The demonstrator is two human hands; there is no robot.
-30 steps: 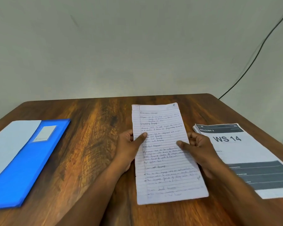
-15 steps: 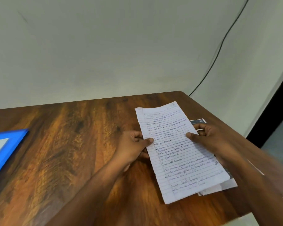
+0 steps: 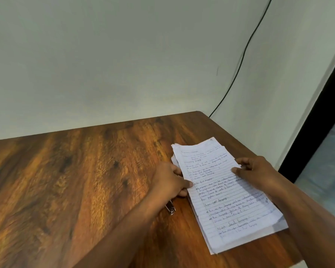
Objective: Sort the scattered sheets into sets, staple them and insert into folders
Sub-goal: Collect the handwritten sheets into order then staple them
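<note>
Pinching the handwritten sheets [image 3: 228,194] at opposite edges near the table's [image 3: 85,180] right corner, the left hand [image 3: 169,182] and right hand [image 3: 257,175] risked fanning the uneven stack, misaligning any staple.

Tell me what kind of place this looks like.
Probably a plain study or office corner: a wooden table against a bare wall, handwritten lined sheets held by both hands, and a cable running down the wall.
</note>
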